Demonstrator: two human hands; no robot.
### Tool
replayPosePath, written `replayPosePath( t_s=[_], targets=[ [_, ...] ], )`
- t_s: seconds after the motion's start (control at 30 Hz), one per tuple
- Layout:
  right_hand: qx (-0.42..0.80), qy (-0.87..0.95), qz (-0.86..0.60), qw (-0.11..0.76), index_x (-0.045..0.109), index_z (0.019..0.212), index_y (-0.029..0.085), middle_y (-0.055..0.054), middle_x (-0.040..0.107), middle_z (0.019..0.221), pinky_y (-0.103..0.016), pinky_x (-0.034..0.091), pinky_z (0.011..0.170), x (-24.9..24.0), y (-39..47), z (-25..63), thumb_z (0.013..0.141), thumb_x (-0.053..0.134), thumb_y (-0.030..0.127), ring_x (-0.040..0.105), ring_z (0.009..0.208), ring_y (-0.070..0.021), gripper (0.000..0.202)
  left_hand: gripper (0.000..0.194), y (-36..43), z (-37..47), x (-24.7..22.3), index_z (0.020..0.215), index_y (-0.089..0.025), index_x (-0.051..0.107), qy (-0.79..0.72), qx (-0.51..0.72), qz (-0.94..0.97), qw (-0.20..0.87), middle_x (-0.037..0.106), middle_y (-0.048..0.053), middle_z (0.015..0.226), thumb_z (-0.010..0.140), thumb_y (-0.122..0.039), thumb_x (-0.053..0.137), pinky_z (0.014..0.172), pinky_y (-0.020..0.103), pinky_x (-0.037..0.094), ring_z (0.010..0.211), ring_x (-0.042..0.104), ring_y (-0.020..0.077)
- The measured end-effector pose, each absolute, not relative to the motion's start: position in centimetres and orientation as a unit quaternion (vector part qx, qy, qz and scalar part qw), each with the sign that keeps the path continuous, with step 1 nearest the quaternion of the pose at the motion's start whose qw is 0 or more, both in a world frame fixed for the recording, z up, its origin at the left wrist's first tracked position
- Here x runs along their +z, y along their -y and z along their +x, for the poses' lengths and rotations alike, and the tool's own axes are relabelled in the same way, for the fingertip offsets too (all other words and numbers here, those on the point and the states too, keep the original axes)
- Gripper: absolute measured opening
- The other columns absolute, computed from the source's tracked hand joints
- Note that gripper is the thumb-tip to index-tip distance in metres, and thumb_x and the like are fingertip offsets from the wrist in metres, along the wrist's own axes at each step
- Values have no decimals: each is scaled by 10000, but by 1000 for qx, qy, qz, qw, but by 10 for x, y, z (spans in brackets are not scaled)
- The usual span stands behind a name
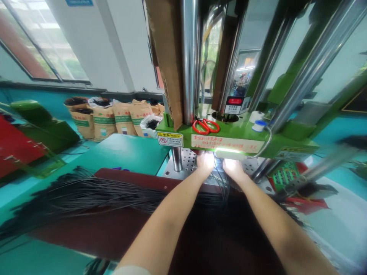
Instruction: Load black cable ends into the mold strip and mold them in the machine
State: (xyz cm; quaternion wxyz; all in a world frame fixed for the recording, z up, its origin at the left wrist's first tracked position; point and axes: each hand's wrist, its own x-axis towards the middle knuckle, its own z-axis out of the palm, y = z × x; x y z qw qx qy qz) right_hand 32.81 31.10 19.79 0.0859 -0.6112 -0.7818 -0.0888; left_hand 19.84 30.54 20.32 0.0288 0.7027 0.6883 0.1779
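Note:
Both my hands reach under the green head of an upright press, over a metal plate [171,172] with holes. My left hand [205,162] is on the left side of the lit mould area, its fingers curled in. A short gap away, my right hand [233,168] is also curled, close under the lamp [231,154]. Glare and the press head hide the fingertips and whatever they grip. Thin black cables [221,181] come out between the two hands and hang toward me.
A large bundle of black cables [109,193] lies on a dark red board [94,229] at left. Red-handled scissors [205,126] and a blue-and-white spool [259,125] sit on the press head. Paper sacks [104,120] line the wall. Chrome columns [190,61] rise ahead. A green button panel [289,175] stands right.

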Motion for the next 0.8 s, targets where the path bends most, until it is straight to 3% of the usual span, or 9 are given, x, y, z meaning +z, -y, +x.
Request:
replayPosePath(
  t_s=[0.23, 0.53, 0.8],
  targets=[
    [-105, 810, -567, 101, 643, 968, 133, -125, 658, 992, -307, 413, 797, 204, -306, 320, 876, 370, 224, 587, 933, -233, 302, 264, -290, 211, 207, 963, -115, 628, -650, 193, 735, 18, 629, 112, 979, 827, -208, 422, 905, 360, 374, 1023, 508, 236],
    [-93, 814, -561, 121, 636, 943, 116, -138, 657, 953, -322, 400, 816, 191, -312, 316, 891, 324, 201, 575, 917, -237, 327, 302, -302, 217, 199, 1025, -105, 615, -663, 195, 721, 51, 637, 117, 915, 844, -150, 378, 927, 343, 353, 1022, 518, 226],
    [-75, 820, -554, 125, 627, 1004, 109, -136, 661, 929, -369, 378, 864, 191, -314, 320, 902, 275, 186, 564, 946, -242, 374, 328, -306, 214, 207, 1033, -127, 620, -674, 209, 706, 64, 620, 120, 1019, 860, -185, 347, 933, 365, 351, 1040, 501, 244]
  ],
)
